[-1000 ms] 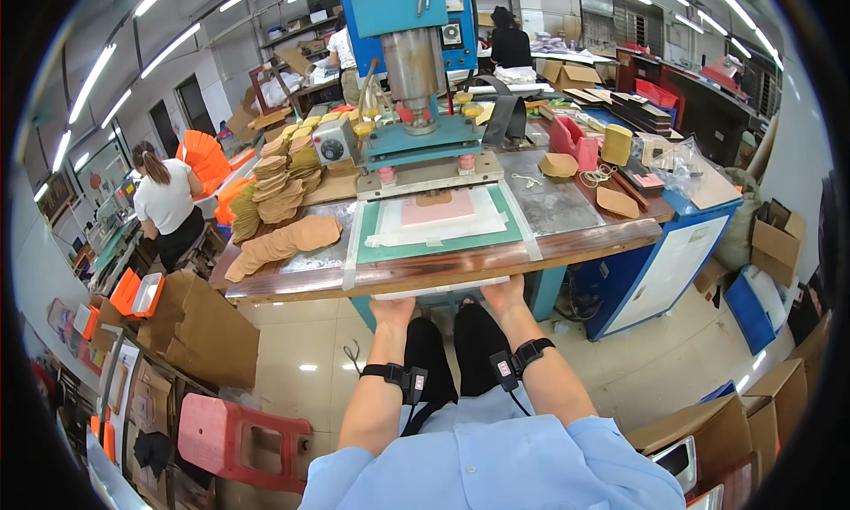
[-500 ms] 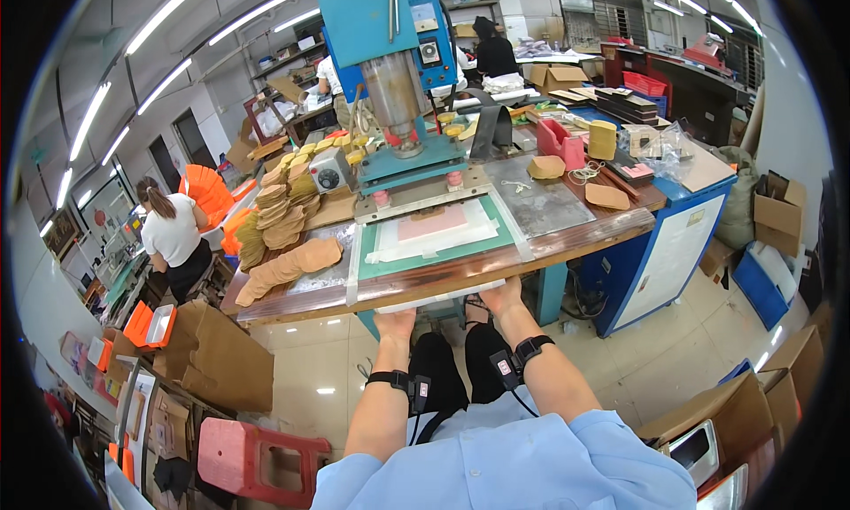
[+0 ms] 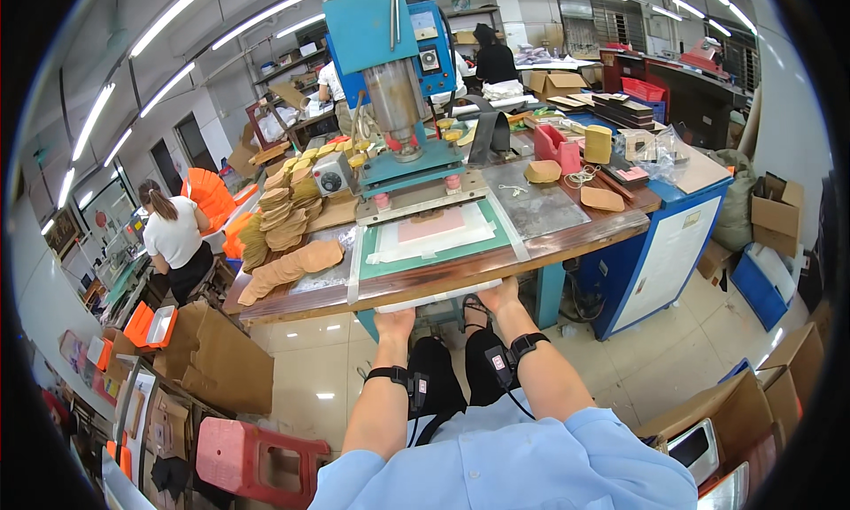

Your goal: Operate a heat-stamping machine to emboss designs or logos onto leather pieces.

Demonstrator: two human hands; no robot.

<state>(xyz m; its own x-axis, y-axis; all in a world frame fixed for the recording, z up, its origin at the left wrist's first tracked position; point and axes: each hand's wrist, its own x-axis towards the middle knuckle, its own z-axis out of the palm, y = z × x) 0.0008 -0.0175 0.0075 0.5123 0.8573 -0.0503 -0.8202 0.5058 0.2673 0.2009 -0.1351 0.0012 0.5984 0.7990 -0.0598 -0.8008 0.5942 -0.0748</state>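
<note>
Where left hand [image 3: 395, 321] and right hand [image 3: 500, 295] meet the white bar [image 3: 440, 297], fingers are hidden — I cannot tell spread or hold.

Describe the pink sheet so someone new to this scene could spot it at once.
Find the tall teal press on the wooden table. Just in front, a green mat bears white paper, and the pink sheet lies on that. It is flat and pale, unlike the chunky, deeper-pink holder farther right.

Wht bar [image 3: 438, 297], grn mat [image 3: 434, 258], pnk sheet [image 3: 432, 228]
</note>
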